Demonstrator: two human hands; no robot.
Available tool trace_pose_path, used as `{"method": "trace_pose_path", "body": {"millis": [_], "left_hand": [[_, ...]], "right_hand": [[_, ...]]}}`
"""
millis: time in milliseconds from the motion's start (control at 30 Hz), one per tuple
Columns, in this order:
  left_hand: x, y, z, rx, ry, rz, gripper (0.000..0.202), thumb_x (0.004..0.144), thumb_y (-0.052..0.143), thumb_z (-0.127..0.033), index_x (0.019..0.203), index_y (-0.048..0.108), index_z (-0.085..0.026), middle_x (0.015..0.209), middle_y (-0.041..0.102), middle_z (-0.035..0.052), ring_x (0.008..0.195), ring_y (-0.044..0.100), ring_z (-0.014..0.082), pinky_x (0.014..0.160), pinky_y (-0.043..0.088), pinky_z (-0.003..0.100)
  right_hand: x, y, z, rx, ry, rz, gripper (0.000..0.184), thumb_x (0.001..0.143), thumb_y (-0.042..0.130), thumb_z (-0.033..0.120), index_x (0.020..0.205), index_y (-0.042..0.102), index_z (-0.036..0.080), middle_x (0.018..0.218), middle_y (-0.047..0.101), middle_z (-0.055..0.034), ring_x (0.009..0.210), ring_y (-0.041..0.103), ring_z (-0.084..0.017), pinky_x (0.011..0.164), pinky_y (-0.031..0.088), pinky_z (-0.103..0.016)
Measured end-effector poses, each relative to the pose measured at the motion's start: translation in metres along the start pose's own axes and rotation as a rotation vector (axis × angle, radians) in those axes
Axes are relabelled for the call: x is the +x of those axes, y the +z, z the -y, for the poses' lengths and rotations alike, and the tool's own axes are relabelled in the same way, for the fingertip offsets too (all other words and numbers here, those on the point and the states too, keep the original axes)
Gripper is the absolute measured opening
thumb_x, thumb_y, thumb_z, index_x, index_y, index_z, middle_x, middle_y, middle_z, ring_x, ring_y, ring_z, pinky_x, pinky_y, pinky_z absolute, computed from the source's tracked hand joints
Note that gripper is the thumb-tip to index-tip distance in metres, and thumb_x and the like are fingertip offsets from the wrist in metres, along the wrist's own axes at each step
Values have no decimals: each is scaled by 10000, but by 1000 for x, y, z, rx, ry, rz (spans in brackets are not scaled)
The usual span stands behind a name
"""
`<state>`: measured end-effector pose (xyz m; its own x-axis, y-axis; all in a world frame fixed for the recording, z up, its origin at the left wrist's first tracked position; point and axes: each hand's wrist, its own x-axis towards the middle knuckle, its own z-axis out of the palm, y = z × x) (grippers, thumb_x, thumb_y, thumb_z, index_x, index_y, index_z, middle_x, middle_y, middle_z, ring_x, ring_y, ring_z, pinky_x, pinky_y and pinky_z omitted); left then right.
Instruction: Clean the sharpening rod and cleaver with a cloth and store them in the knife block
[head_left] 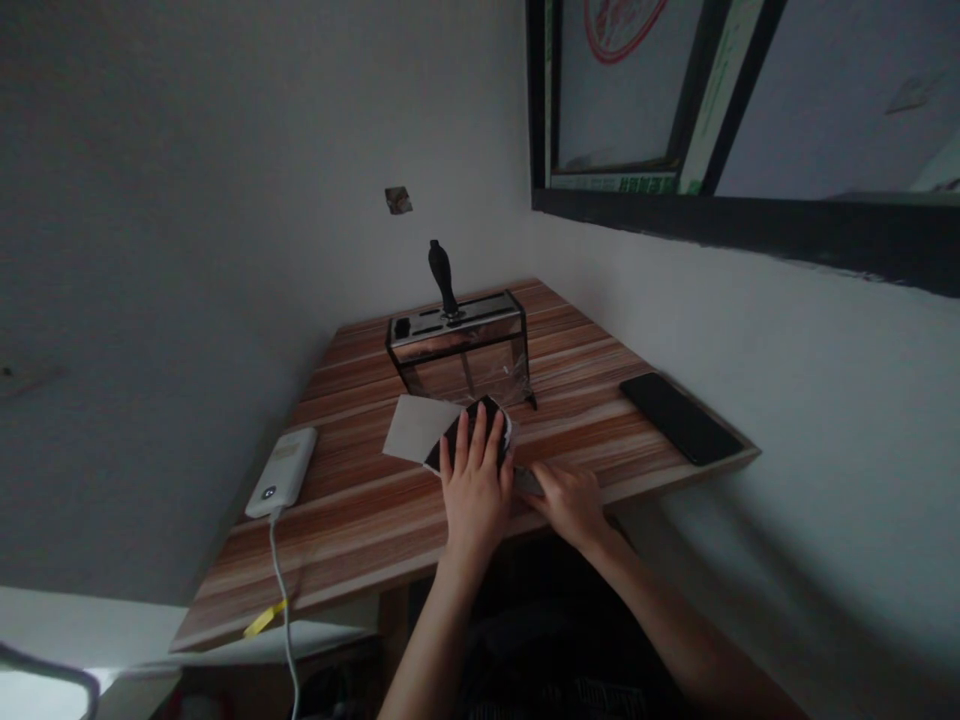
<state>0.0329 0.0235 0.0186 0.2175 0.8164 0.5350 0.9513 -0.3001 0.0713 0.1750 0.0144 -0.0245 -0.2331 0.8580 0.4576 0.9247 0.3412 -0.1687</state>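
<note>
My left hand (474, 490) lies with its fingers stretched over a flat black piece (448, 448), pressing it against the wooden table. A white edge and what looks like thin clear film show at that piece's right side. Partly under it, a blank white card (416, 428) sticks out to the left. Near the table's front edge my right hand (571, 500) is closed on a small greyish flat thing (528, 482), whose kind I cannot make out. Just behind the hands stands a metal-topped frame (459, 330) with clear-looking sides and an upright black handle (442, 275).
On the left of the wood-grain table (360, 510) lies a white power bank (283, 470) with a cable (279, 570) hanging over the front edge. A yellow strip (264, 619) is beside the cable. A black phone (681, 418) rests at the right, along the wall.
</note>
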Motion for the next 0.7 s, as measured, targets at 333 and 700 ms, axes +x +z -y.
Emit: {"method": "trace_pose_path", "body": {"millis": [333,700], "left_hand": [[21,-8,52,27,-169,-93,525,933,370,-271,1450,291,-227,1533,259,41,1428,162,244,1144,129,514],[27,-8,79,6,-277,-156,543,935,368,-283,1462,255,-221,1539,238,66,1429,147,266,1134,55,568]], "right_hand": [[1,4,0,-13,-21,-77,165,793,662,354,858,637,205,679,683,-1,631,624,-158,569,271,-258],[0,5,-1,-9,-44,-104,143,766,690,314,843,630,209,687,684,10,641,625,-156,591,279,-261]]}}
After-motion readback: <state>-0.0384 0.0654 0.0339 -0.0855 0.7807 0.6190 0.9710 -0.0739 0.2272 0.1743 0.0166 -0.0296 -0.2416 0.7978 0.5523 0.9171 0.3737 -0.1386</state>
